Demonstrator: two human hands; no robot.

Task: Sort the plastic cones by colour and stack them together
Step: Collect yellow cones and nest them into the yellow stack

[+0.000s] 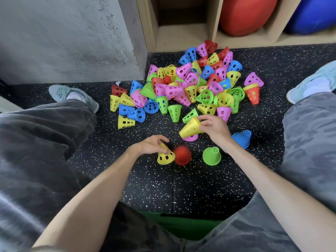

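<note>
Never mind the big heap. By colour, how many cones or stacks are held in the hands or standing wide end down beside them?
Yellow: 2, a yellow cone in the left hand and a yellow stack in the right hand
Red cone: 1
Green cone: 1
Blue cone: 1
Pink cone: 1, mostly hidden
Total: 6

Soft, even, fairly bright light falls from above with no glare and only faint shadows under the pile of cones (183, 86), which stays sharp, while the red cone (182, 155) is motion-blurred and wide-angle distortion smears the trouser legs (36, 142) at the edges.
</note>
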